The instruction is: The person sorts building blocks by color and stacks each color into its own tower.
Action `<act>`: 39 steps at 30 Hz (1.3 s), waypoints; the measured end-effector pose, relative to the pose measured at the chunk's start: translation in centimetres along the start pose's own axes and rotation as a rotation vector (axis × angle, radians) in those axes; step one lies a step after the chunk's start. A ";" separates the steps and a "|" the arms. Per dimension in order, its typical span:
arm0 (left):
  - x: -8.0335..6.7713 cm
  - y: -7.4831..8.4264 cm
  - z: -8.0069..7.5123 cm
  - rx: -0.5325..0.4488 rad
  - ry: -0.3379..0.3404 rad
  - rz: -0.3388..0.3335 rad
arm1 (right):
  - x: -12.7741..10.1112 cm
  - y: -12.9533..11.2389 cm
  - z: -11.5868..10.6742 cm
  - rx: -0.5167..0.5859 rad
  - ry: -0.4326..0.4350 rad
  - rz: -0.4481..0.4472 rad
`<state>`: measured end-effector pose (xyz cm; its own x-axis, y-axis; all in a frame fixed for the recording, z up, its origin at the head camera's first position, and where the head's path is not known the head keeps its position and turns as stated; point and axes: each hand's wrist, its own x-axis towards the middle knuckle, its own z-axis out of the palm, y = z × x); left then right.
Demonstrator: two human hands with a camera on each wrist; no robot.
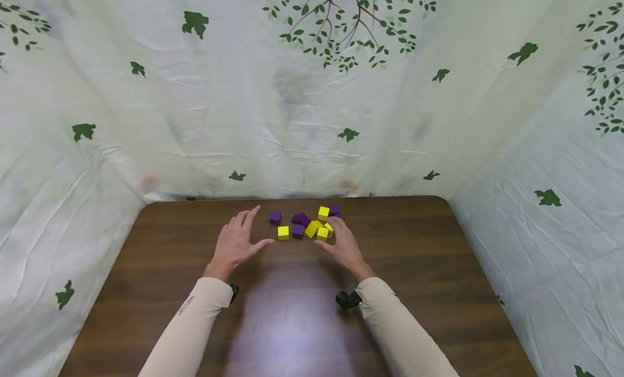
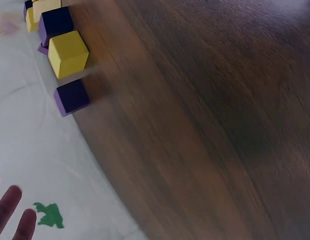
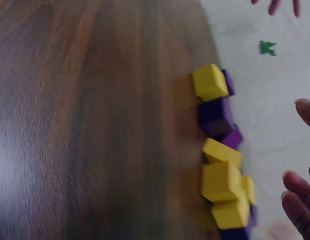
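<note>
Yellow and purple wooden blocks lie in a loose cluster near the table's far edge. To the left of them is my left hand (image 1: 238,240), fingers spread and thumb pointing at a yellow cube (image 1: 283,233); it holds nothing. A purple cube (image 1: 275,218) sits just beyond that thumb. At the cluster's right side my right hand (image 1: 345,246) reaches in with thumb and fingers apart, partly covering blocks there. Nearest it is a yellow cube (image 1: 322,234); whether the fingers touch a block cannot be told. In the right wrist view, fingers (image 3: 298,192) show at the right edge, apart from the blocks.
The brown wooden table (image 1: 302,312) has rounded far corners. A pale curtain (image 1: 292,106) with green leaf prints hangs directly behind it and along both sides. Dark wrist devices (image 1: 348,299) are worn at both sleeve cuffs.
</note>
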<state>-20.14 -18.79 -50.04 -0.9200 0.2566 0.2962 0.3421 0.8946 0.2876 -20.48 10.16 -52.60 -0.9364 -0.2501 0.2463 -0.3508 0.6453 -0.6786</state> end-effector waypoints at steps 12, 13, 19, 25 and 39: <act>1.8 -0.3 2.7 -0.076 -0.171 -0.086 | 3.6 -0.6 3.9 -0.023 -0.185 -0.072; 1.9 -0.3 2.9 -0.075 -0.182 -0.093 | 3.9 -0.7 4.2 -0.032 -0.199 -0.082; 2.7 -0.7 4.0 -0.075 -0.239 -0.112 | 5.5 -1.0 6.1 -0.072 -0.261 -0.111; 3.3 -0.5 5.9 -0.163 -0.299 -0.132 | 6.0 -0.9 7.5 -0.096 -0.309 -0.080; 3.2 -0.2 8.2 -0.309 -0.277 -0.287 | 6.0 -1.3 9.4 -0.210 -0.231 -0.035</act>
<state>-24.71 -15.18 -56.62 -0.9871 0.1413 -0.0754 0.0699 0.8037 0.5909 -25.52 1.04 -56.73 -0.9047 -0.4170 0.0871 -0.4003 0.7622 -0.5088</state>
